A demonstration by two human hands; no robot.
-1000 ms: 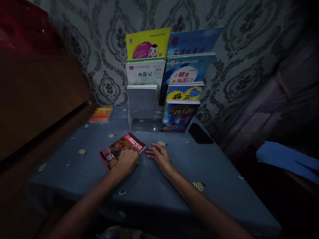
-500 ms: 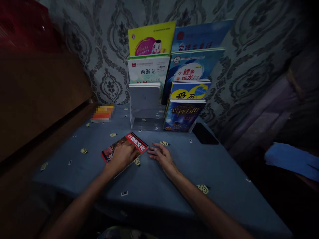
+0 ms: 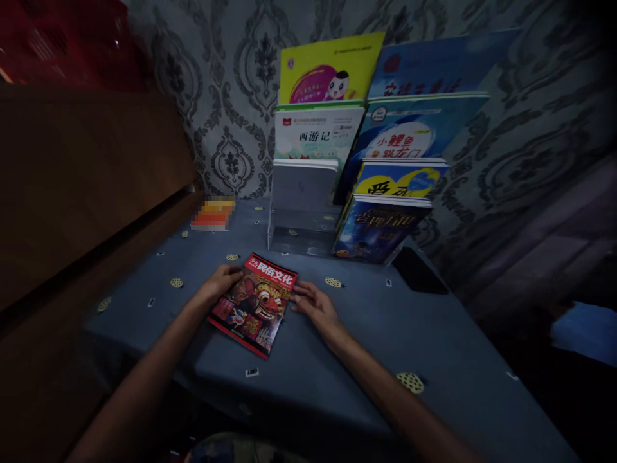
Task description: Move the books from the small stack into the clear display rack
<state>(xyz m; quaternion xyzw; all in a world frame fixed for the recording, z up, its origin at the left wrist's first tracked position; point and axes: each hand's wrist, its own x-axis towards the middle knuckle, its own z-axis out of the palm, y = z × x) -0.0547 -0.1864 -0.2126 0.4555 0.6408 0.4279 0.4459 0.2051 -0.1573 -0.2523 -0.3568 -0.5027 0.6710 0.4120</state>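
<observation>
A red magazine with a mask on its cover (image 3: 255, 303) lies flat on the blue patterned tablecloth (image 3: 337, 360). My left hand (image 3: 219, 283) rests at the magazine's left edge, fingers curled against it. My right hand (image 3: 315, 305) lies flat on the cloth with fingers spread, its tips touching the magazine's right edge. Behind them stands a clear tiered book stand (image 3: 299, 235) holding several books; its lowest left slot shows no book.
A dark phone (image 3: 417, 273) lies right of the stand. A small blurred orange stack (image 3: 212, 215) sits at the back left. A wooden panel (image 3: 72, 186) borders the left side, patterned wallpaper behind. A blue cloth (image 3: 588, 331) lies at far right.
My left hand slid off the cover to the magazine's left edge, uncovering the mask picture. The magazine turned straighter toward me. The camera shifted left, so everything sits further right.
</observation>
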